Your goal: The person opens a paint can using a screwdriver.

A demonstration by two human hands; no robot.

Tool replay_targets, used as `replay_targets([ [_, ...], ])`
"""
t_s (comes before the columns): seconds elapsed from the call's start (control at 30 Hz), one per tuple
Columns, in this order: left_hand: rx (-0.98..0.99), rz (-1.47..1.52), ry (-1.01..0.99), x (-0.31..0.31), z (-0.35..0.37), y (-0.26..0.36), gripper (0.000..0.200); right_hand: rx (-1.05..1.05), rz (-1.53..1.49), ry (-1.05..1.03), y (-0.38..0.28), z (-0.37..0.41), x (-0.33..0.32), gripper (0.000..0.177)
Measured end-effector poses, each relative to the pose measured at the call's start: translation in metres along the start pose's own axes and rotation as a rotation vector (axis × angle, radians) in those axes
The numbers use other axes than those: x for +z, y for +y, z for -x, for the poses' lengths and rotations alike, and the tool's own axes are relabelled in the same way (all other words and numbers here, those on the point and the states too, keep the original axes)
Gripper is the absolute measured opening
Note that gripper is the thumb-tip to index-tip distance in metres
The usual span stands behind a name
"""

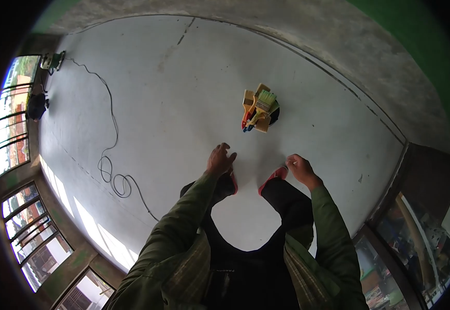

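Above the pale floor, my left hand (220, 159) hangs with its thumb apart from its loosely bent fingers and nothing held. My right hand (300, 168) is curled closed near my right foot, with no object showing in it. Ahead of both hands, apart from them, a bunch of paintbrushes (264, 101) with light bristles and wooden, yellow and red handles rests in a dark round container (274, 115). The brushes hide most of that container.
A long dark cable (112, 111) curves over the floor (183, 103) at left, coiling near the middle. It leads to a green-and-white machine (53, 61) by the wall. A dark bag-like object (37, 106) is below barred windows (13, 124). Red footwear (275, 177) is on my feet.
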State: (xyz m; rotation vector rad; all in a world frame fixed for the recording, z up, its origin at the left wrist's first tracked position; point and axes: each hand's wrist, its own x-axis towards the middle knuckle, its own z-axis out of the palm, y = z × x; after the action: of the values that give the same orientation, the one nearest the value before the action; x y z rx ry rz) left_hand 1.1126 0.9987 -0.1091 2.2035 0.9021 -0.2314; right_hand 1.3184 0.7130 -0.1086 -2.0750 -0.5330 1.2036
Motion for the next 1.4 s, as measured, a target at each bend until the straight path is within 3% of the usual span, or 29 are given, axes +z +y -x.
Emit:
replay_targets([
  [0.1,0.027,-0.031,0.095,0.05,-0.098,-0.009,0.066,-0.006,0.02,0.013,0.022,-0.071,0.029,0.038],
  [0.13,0.039,-0.039,0.092,0.068,-0.121,-0.008,0.066,-0.007,0.01,0.024,0.03,-0.092,0.039,0.038],
  [0.2,0.13,-0.08,0.174,0.097,-0.16,0.0,0.089,-0.17,0.045,0.132,0.042,-0.131,0.055,0.043],
  [0.27,0.121,-0.077,0.183,0.13,-0.184,-0.003,0.098,-0.183,0.024,0.124,0.06,-0.165,0.069,0.048],
  [0.33,0.158,-0.074,0.218,0.146,-0.219,0.0,0.108,-0.322,0.009,0.261,0.069,-0.202,0.074,0.05],
  [0.4,-0.026,-0.159,0.156,0.159,-0.223,-0.001,0.114,-0.355,-0.014,0.313,0.078,-0.228,0.078,0.047],
  [0.5,0.181,-0.193,0.243,0.167,-0.236,-0.016,0.107,-0.346,-0.034,0.205,0.085,-0.258,0.072,0.038],
  [0.57,0.415,-0.354,0.341,0.166,-0.239,-0.029,0.098,-0.307,-0.396,0.115,0.073,-0.272,0.068,0.03],
  [0.6,0.399,-0.355,0.355,0.164,-0.243,-0.031,0.098,-0.317,-0.39,0.098,0.063,-0.276,0.067,0.03],
  [0.67,0.085,0.148,0.189,0.162,-0.235,-0.037,0.09,-0.227,-0.606,0.123,0.055,-0.274,0.081,0.033],
  [0.73,0.064,0.181,0.201,0.154,-0.236,-0.042,0.084,-0.227,-0.62,0.067,0.046,-0.278,0.086,0.035],
  [0.8,0.196,0.298,0.127,0.145,-0.237,-0.056,0.078,-0.217,-0.641,0.009,0.047,-0.285,0.091,0.038],
  [0.83,0.302,0.198,0.161,0.154,-0.249,-0.077,0.075,-0.169,-0.588,-0.113,0.038,-0.289,0.08,0.038],
  [0.87,0.288,0.195,0.163,0.151,-0.251,-0.079,0.075,-0.12,-0.537,-0.231,0.032,-0.292,0.071,0.039],
  [0.93,0.129,0.503,-0.022,0.143,-0.246,-0.077,0.077,-0.082,-0.55,-0.236,0.031,-0.295,0.07,0.039],
  [1.0,0.154,0.521,0.022,0.15,-0.235,-0.086,0.078,-0.155,-0.419,-0.262,0.032,-0.297,0.071,0.038],
  [1.03,0.019,0.575,-0.032,0.14,-0.221,-0.073,0.077,-0.16,-0.379,-0.308,0.031,-0.297,0.072,0.038],
  [1.07,-0.088,0.623,-0.08,0.129,-0.22,-0.059,0.076,-0.174,-0.378,-0.297,0.03,-0.296,0.073,0.038],
  [1.13,-0.054,0.771,-0.113,0.131,-0.219,-0.072,0.072,-0.328,-0.202,-0.216,0.03,-0.294,0.085,0.037],
  [1.2,-0.013,1.0,-0.195,0.126,-0.216,-0.084,0.066,-0.303,-0.206,-0.205,0.028,-0.296,0.094,0.041],
  [1.23,-0.027,0.927,-0.228,0.123,-0.217,-0.091,0.054,-0.355,-0.112,-0.151,0.03,-0.3,0.1,0.042],
  [1.4,-0.108,1.018,-0.324,0.11,-0.205,-0.109,0.042,-0.431,0.051,-0.143,0.031,-0.31,0.127,0.049],
])
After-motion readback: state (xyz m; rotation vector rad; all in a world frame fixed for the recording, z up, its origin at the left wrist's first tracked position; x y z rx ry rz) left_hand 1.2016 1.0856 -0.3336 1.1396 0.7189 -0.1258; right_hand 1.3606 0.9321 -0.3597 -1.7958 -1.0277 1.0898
